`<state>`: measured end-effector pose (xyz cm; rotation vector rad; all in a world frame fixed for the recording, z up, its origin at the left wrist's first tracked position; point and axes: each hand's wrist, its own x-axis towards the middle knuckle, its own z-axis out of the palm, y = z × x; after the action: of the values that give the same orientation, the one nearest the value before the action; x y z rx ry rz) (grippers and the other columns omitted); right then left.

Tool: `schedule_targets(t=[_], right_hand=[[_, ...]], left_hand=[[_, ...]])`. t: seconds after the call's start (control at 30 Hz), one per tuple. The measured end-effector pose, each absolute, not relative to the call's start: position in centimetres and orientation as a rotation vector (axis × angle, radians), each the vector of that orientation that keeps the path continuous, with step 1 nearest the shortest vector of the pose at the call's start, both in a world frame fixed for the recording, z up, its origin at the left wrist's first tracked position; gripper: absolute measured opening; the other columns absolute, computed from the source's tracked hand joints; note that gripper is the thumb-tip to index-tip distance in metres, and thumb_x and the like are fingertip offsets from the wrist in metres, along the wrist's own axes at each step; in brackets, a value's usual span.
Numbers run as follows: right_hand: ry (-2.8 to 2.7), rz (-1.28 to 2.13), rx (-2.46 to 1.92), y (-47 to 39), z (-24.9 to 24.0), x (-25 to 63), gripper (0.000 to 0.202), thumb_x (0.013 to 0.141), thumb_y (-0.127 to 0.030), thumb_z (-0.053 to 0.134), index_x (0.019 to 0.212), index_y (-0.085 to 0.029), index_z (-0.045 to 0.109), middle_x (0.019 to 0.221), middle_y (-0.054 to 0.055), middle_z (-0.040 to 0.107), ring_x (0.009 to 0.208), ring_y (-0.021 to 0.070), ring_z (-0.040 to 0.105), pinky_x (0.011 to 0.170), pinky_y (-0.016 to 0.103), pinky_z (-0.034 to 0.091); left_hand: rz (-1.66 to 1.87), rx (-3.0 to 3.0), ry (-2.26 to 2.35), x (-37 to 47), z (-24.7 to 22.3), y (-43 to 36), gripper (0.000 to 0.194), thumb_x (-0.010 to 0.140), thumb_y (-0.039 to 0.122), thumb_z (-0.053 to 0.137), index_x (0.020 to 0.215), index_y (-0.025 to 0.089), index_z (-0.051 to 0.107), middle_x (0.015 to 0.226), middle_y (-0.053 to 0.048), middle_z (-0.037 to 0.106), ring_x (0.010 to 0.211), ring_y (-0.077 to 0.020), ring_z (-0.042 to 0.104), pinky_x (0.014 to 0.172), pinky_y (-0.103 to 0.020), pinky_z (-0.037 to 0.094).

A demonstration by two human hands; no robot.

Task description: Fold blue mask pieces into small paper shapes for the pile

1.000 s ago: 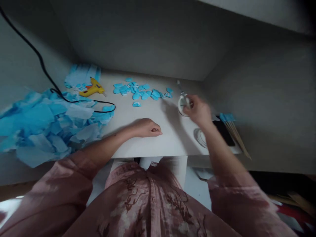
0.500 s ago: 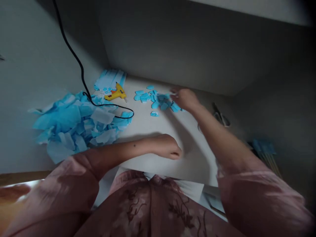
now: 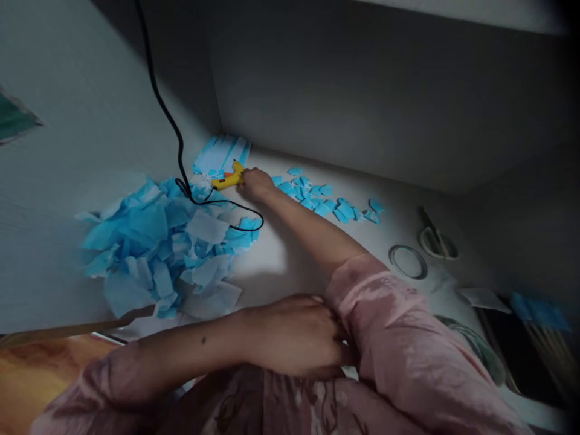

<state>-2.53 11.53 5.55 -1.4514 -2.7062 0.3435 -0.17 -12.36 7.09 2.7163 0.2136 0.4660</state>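
My right hand (image 3: 256, 183) reaches to the back left of the white table (image 3: 290, 254) and touches the rear end of a yellow glue gun (image 3: 230, 179); its fingers are bent and partly hidden, so the hold is unclear. The gun lies beside a stack of blue and white masks (image 3: 222, 154). Small cut blue pieces (image 3: 317, 196) are spread to the right of that hand. My left hand (image 3: 299, 338) is close to my body, fingers curled together, under my right sleeve; what they hold, if anything, is hidden.
A heap of blue and white fabric scraps (image 3: 158, 235) covers the left side, with a black cord (image 3: 170, 118) crossing it. On the right are a tape ring (image 3: 408, 261), scissors (image 3: 437, 241), a dark flat object (image 3: 521, 350) and blue-topped sticks (image 3: 541, 314). Walls enclose the back.
My right hand has moved left from the cut blue pieces to the glue gun. My left hand has come nearer my body. The view has shifted, showing more of the right side.
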Motion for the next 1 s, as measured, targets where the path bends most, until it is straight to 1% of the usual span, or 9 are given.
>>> schedule_targets(t=[0.07, 0.2, 0.3, 0.37, 0.53, 0.7, 0.83, 0.93, 1.0], right_hand=[[-2.654, 0.324, -1.457, 12.0, 7.0, -1.1, 0.041, 0.103, -0.028, 0.049, 0.131, -0.005, 0.067, 0.134, 0.023, 0.072, 0.122, 0.0293, 0.069, 0.101, 0.036, 0.053], [-2.469, 0.275, -1.557, 11.1, 11.3, 4.1, 0.04, 0.105, -0.028, 0.043, 0.125, -0.005, 0.069, 0.123, 0.022, 0.075, 0.115, 0.0302, 0.072, 0.097, 0.039, 0.054], [-2.389, 0.171, -1.612, 9.2, 13.8, 9.0, 0.042, 0.105, -0.024, 0.04, 0.127, -0.001, 0.066, 0.114, 0.02, 0.074, 0.113, 0.0275, 0.072, 0.098, 0.038, 0.052], [-2.313, 0.036, -1.668, 7.7, 14.5, 12.0, 0.043, 0.104, -0.024, 0.04, 0.133, -0.001, 0.063, 0.118, 0.02, 0.072, 0.116, 0.0279, 0.071, 0.101, 0.04, 0.051], [-2.085, -0.234, -1.641, 5.1, 14.4, 17.3, 0.048, 0.102, -0.027, 0.044, 0.148, -0.012, 0.053, 0.131, 0.019, 0.065, 0.115, 0.0297, 0.069, 0.1, 0.044, 0.054], [-2.008, -0.283, -1.643, 3.5, 13.9, 19.9, 0.053, 0.104, -0.029, 0.04, 0.154, -0.014, 0.048, 0.125, 0.019, 0.064, 0.115, 0.0302, 0.067, 0.1, 0.042, 0.054], [-2.011, -0.289, -1.561, 3.2, 12.8, 21.1, 0.056, 0.107, -0.031, 0.031, 0.16, -0.017, 0.04, 0.122, 0.016, 0.063, 0.118, 0.0284, 0.066, 0.101, 0.042, 0.054], [-1.985, -0.271, -1.504, 2.5, 11.6, 22.2, 0.06, 0.107, -0.033, 0.026, 0.165, -0.017, 0.034, 0.126, 0.016, 0.061, 0.116, 0.0284, 0.067, 0.097, 0.044, 0.056], [-1.968, -0.251, -1.511, 1.0, 10.8, 22.9, 0.061, 0.108, -0.037, 0.024, 0.166, -0.02, 0.033, 0.127, 0.016, 0.061, 0.115, 0.029, 0.067, 0.094, 0.047, 0.057]], left_hand=[[0.484, 2.696, 0.331, -1.2, 6.7, -12.0, 0.018, 0.1, 0.036, 0.063, 0.092, 0.024, 0.074, 0.087, -0.005, 0.079, 0.079, -0.0212, 0.069, 0.074, -0.042, 0.053], [0.557, 2.67, 0.577, -3.5, 4.8, -10.2, 0.026, 0.106, 0.031, 0.051, 0.118, 0.023, 0.074, 0.111, -0.007, 0.08, 0.106, -0.0212, 0.07, 0.096, -0.039, 0.049], [0.538, 2.71, 0.854, -5.2, 2.8, -7.8, 0.032, 0.1, 0.023, 0.06, 0.129, 0.024, 0.072, 0.139, -0.011, 0.072, 0.132, -0.0289, 0.062, 0.115, -0.048, 0.04], [0.594, 2.619, 0.948, -6.2, 1.7, -6.1, 0.035, 0.098, 0.02, 0.059, 0.129, 0.023, 0.073, 0.141, -0.011, 0.07, 0.137, -0.0298, 0.06, 0.12, -0.051, 0.039], [0.937, 1.978, 1.172, -7.5, 1.8, -3.6, 0.04, 0.096, 0.035, 0.055, 0.127, 0.016, 0.074, 0.132, -0.013, 0.076, 0.124, -0.0257, 0.07, 0.111, -0.042, 0.052], [0.788, 1.774, 1.118, -8.2, 4.5, -5.3, 0.042, 0.094, 0.049, 0.055, 0.099, 0.013, 0.078, 0.099, -0.012, 0.083, 0.085, -0.0203, 0.076, 0.077, -0.031, 0.059], [0.349, 2.116, 1.019, -11.4, 7.5, -7.1, 0.035, 0.091, 0.05, 0.061, 0.097, 0.023, 0.083, 0.101, -0.006, 0.084, 0.094, -0.0223, 0.078, 0.083, -0.031, 0.055], [0.305, 2.32, 1.236, -14.9, 10.7, -7.1, 0.047, 0.091, 0.063, 0.054, 0.1, 0.028, 0.084, 0.104, 0.0, 0.084, 0.094, -0.0221, 0.076, 0.085, -0.033, 0.052], [0.37, 2.371, 1.457, -16.3, 13.0, -6.1, 0.057, 0.086, 0.072, 0.052, 0.093, 0.025, 0.083, 0.093, 0.004, 0.081, 0.086, -0.0207, 0.072, 0.084, -0.033, 0.05]])
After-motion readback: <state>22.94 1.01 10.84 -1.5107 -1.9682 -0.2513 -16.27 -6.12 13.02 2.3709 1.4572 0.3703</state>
